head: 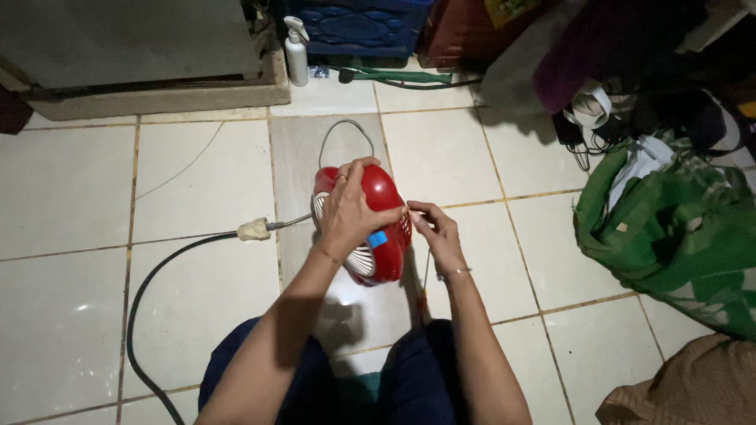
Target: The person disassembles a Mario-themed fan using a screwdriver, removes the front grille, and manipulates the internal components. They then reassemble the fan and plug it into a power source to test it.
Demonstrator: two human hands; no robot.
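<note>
The left hand (350,211) grips the top of a small red fan (376,228) on the tiled floor (71,197); the right hand (437,232) pinches at its grille edge. A grey cord (340,130) loops behind; a white spray bottle (296,53) stands beyond.

A white spray bottle (297,52) stands by a blue crate (358,27); green cloth (669,228) lies on the tiled floor (71,197).

The small red plastic fan (376,228) sits on the tiled floor (71,197) between both hands' fingers (364,175); a cream plug connector (254,229) lies left of them.
</note>
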